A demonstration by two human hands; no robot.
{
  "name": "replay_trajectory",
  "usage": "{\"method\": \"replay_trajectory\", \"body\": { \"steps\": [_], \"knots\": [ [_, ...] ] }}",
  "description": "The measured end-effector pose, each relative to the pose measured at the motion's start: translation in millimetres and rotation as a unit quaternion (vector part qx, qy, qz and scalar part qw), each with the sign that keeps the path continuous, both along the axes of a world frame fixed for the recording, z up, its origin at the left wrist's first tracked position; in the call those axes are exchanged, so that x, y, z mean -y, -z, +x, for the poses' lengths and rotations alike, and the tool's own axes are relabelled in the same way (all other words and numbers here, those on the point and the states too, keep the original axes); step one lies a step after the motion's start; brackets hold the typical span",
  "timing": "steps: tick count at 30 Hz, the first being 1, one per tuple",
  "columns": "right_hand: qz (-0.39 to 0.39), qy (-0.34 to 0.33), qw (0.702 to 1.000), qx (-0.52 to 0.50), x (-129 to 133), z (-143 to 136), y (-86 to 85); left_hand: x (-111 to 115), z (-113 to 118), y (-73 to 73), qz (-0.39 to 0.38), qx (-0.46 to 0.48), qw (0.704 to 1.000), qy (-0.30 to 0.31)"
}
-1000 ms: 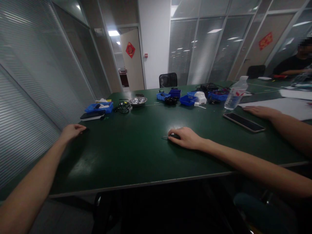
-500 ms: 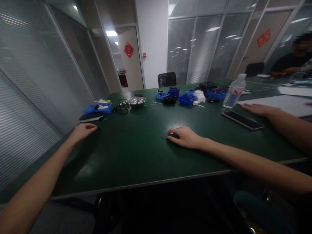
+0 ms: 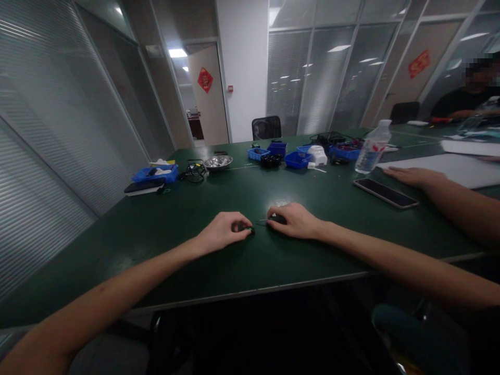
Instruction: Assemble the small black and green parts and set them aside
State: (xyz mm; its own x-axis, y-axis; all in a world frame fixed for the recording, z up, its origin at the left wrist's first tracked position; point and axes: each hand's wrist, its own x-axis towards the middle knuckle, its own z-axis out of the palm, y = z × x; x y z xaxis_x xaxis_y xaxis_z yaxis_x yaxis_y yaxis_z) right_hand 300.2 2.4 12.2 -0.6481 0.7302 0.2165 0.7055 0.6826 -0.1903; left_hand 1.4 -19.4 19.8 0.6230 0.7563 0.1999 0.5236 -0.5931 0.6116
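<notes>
Near the middle of the green table (image 3: 187, 203), my right hand (image 3: 297, 221) rests with its fingers closed around a dark-handled screwdriver (image 3: 278, 219). Its thin metal shaft points left. Just beyond that tip, my left hand (image 3: 222, 230) pinches a small black piece with a hint of green (image 3: 250, 229) between thumb and fingers. The piece is too small to name. A narrow gap separates it from the shaft's tip.
At the left lie a blue tray (image 3: 172, 173) and a dark notebook (image 3: 144, 187). A metal bowl (image 3: 217, 163), black cables (image 3: 194, 173) and blue bins (image 3: 297, 160) stand farther back. On the right are a phone (image 3: 385, 193), a water bottle (image 3: 373, 147) and another person's hand (image 3: 414, 177).
My left hand has swept right from near the notebook to beside the screwdriver's tip, with the small piece in its fingers. My right hand has stayed almost still.
</notes>
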Motion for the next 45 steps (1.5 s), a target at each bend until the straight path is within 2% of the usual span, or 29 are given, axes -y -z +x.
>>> {"method": "replay_trajectory", "body": {
  "steps": [3,9,18,45],
  "knots": [
    [-0.003,0.001,1.000,0.001,1,0,-1.0,4,7,8.0,0.014,0.007,1.000,0.000],
    [-0.021,-0.034,0.999,-0.021,3,1,-2.7,2,-2,17.7,0.028,0.034,0.999,-0.003],
    [0.001,-0.116,0.993,-0.030,8,1,-0.9,3,-1,14.9,0.039,0.023,0.999,0.001],
    [0.010,-0.156,0.987,-0.018,8,0,3.6,2,-2,12.8,0.036,0.011,0.999,0.017]
  ]
}}
